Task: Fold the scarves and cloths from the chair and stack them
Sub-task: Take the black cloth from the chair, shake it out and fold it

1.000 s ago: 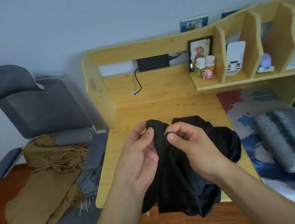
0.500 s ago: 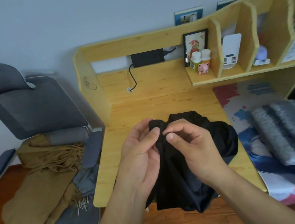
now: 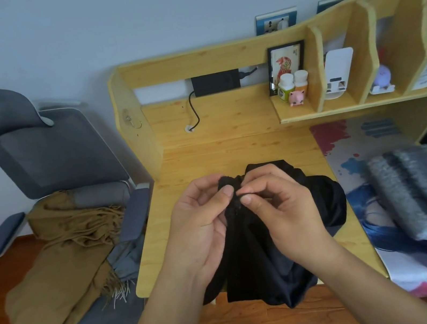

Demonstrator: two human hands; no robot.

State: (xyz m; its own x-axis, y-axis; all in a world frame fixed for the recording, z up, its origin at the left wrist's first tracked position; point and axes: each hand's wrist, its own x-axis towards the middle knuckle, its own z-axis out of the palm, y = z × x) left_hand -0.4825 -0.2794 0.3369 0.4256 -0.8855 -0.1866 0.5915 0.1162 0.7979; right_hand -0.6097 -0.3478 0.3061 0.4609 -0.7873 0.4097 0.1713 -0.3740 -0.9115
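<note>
Black cloth (image 3: pixel 253 254) between chair's brown scarf (image 3: pixel 62 260) and, apparently, folded grey scarf (image 3: pixel 426 191).

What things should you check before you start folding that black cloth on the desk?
1. Both hands have the cloth: ok. The left hand and right hand pinch the top of the black cloth.
2. Cloth spread flat: not ok. It is bunched, and its lower part hangs over the front edge of the desk.
3. Edges or corners found: cannot tell; the dark folds hide them.
4. Room to lay it out: ok. Bare wood shows behind the cloth.
5. A stack to add it to: ok. A folded grey striped cloth lies to the right.
6. More left to fold: ok. A brown scarf lies on the chair.
</note>
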